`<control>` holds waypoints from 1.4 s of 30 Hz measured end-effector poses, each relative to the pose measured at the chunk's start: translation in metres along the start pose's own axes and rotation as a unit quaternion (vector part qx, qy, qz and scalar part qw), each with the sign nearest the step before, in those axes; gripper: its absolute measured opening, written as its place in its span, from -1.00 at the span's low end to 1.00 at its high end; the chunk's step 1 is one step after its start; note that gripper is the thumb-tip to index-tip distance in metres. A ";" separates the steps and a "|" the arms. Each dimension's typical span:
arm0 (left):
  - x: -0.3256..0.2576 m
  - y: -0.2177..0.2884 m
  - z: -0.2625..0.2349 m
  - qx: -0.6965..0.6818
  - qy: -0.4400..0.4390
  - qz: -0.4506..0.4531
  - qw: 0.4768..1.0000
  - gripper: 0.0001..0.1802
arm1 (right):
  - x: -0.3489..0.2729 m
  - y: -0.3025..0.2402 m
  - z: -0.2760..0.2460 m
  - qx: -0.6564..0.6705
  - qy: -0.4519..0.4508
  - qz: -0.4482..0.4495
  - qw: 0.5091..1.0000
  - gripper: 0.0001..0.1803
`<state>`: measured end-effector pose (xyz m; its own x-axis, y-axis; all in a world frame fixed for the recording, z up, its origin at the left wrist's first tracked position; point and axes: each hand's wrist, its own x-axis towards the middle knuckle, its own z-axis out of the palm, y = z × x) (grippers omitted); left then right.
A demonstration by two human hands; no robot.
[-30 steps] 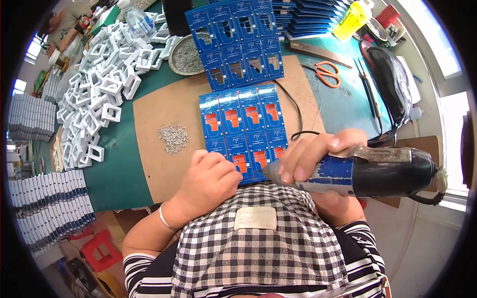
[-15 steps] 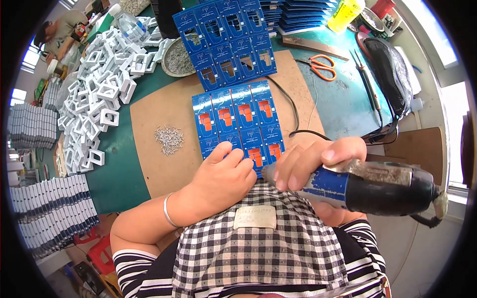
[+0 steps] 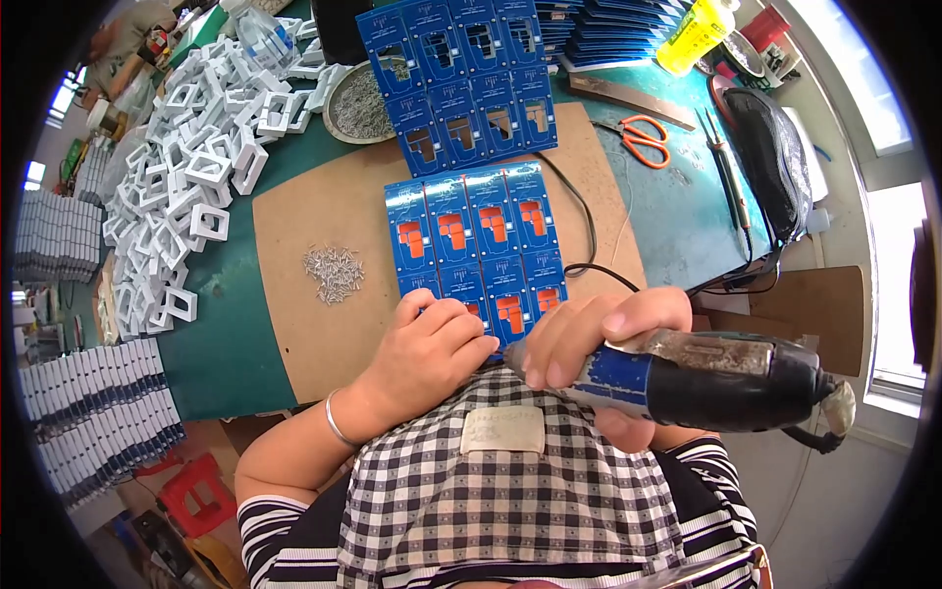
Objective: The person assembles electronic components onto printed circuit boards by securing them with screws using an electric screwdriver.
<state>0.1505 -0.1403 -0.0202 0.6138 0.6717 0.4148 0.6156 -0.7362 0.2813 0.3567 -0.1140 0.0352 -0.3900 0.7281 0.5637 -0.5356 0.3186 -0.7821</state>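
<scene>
A blue circuit-board panel [image 3: 478, 270] lies on the brown board, with orange pieces showing through its cut-outs. My left hand [image 3: 427, 344] is closed at the panel's near left edge, its fingers curled and their tips partly hidden. In my right hand [image 3: 613, 344] is an electric screwdriver [image 3: 702, 378] with a blue and black body, held slantwise. Its nose [image 3: 513, 355] points left at the panel's near edge, close to my left fingertips; the bit's end cannot be made out. Beyond lies a second blue panel [image 3: 466, 113] with open cut-outs.
Loose screws [image 3: 334, 273] lie left of the panel on the brown board [image 3: 294, 216]. White plastic frames [image 3: 186, 187] heap at far left, beside a screw bowl [image 3: 358, 106]. Orange-handled scissors [image 3: 645, 140], a soldering iron [image 3: 726, 172] and a yellow bottle [image 3: 697, 37] stand right. Cables run behind.
The screwdriver in my right hand has moved left and slightly nearer along the panel's near edge. My left hand has drawn back a little toward me. The whole view has shifted slightly.
</scene>
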 end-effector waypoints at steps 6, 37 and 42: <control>0.001 -0.001 0.000 -0.014 -0.001 0.002 1.000 -0.86 | 0.000 0.006 0.001 -0.001 -0.013 -0.033 0.999 -0.38; -0.044 -0.065 -0.053 0.260 -0.058 -0.118 0.956 -0.84 | 0.020 0.010 -0.008 0.069 0.005 0.021 0.997 -0.40; -0.045 -0.066 -0.058 0.243 -0.016 -0.132 0.961 -0.87 | 0.018 -0.009 -0.017 0.033 0.000 -0.035 0.999 -0.40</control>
<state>0.0534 -0.1265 -0.0071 0.4156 0.8375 0.3548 0.9049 -0.4202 -0.0683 0.3665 -0.0933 0.0478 -0.3502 0.7056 0.6160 -0.6096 0.3276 -0.7219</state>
